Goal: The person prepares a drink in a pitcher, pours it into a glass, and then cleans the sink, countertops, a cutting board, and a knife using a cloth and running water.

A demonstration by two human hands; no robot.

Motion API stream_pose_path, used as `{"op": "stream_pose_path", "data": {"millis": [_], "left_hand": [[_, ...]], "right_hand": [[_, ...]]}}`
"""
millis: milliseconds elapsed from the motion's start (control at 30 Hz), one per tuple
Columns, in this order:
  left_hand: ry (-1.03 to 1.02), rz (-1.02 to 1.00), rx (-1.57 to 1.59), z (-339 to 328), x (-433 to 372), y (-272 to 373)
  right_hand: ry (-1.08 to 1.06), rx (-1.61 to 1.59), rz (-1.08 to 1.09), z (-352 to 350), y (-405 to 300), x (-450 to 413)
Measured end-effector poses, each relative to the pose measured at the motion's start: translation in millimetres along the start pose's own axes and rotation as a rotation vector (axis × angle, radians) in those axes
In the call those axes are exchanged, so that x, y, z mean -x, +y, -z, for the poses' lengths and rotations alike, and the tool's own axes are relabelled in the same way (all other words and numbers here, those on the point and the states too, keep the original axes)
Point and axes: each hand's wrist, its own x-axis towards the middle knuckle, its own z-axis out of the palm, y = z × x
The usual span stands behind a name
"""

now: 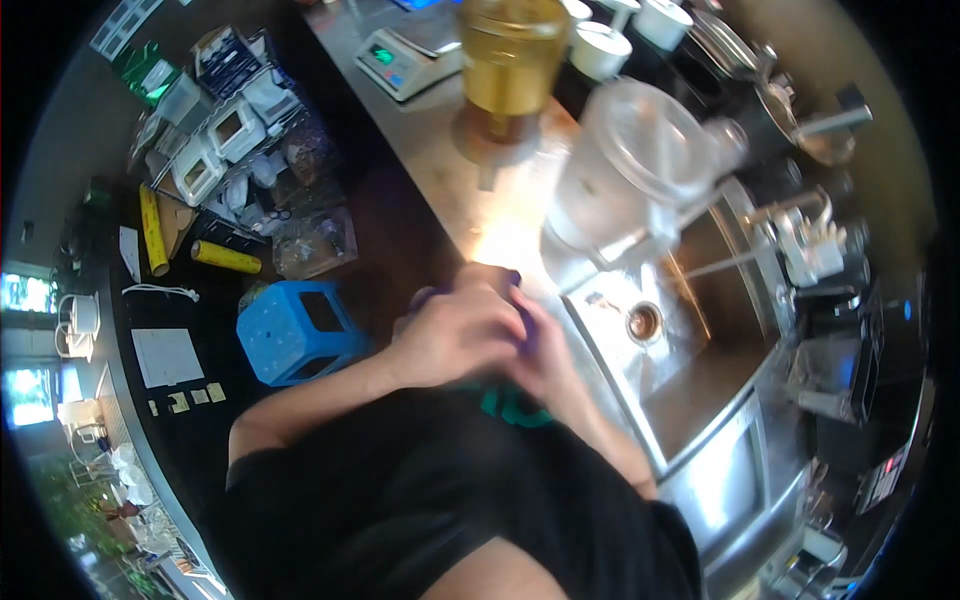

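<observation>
Close together in front of my body, my left hand [466,330] and my right hand [546,341] are both closed around a purple cloth [529,324]. Motion blur and the fingers hide most of the cloth; bits of it show beside the right fingers and behind the left hand. The hands are over the near edge of the steel counter [450,161]. To their right is a steel sink [600,304] with a round drain. A large translucent plastic jug [592,187] stands beyond the hands, by the sink's corner.
Farther along the counter stand an amber container [514,71] and a digital scale [405,64], with white canisters [600,52] behind. On the left are a blue plastic stool [274,337], yellow rolls [225,256] and a rack of white bins [199,172]. A faucet fixture [810,244] borders the sink.
</observation>
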Motion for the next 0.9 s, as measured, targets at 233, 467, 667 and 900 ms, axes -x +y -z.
{"op": "stream_pose_path", "data": {"millis": [233,467,667,900], "left_hand": [[1.004,-0.117,0.014,227,-18,-94],[0.573,0.056,-0.339,380,-174,-295],[0.172,0.007,-0.153,416,-265,-352],[-0.087,0.043,-0.109,436,-268,-356]], "right_hand": [[-0.088,0.576,1.154,-185,-2,-187],[0.579,1.492,1.827,-243,-79,-378],[0.865,2.297,1.211,-198,-161,-481],[1.189,2.255,1.06,-213,-182,-543]]}}
